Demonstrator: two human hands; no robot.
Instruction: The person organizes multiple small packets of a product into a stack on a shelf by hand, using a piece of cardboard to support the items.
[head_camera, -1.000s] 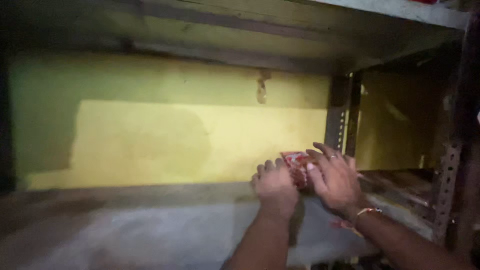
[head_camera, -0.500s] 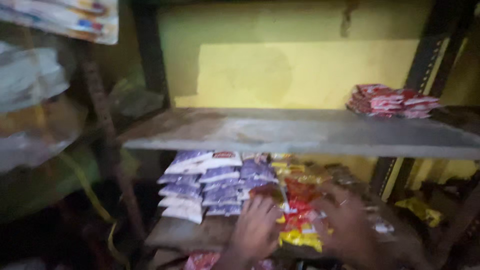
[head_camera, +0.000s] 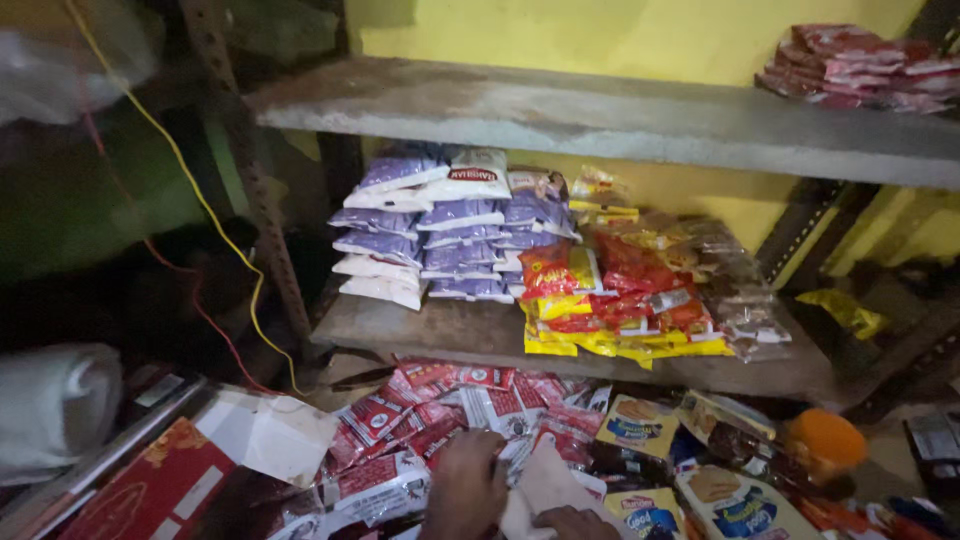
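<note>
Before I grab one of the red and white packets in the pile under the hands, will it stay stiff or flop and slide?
The red and white packets look like thin, crinkled plastic, so one would probably flop. They lie loosely overlapped and glossy, so neighbours may slide. The left hand rests on them without visibly sinking, suggesting light, flat contents.

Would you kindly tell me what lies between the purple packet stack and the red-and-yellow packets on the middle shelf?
Nothing: in the head view the purple packet stack and the red-and-yellow packets touch.
</note>
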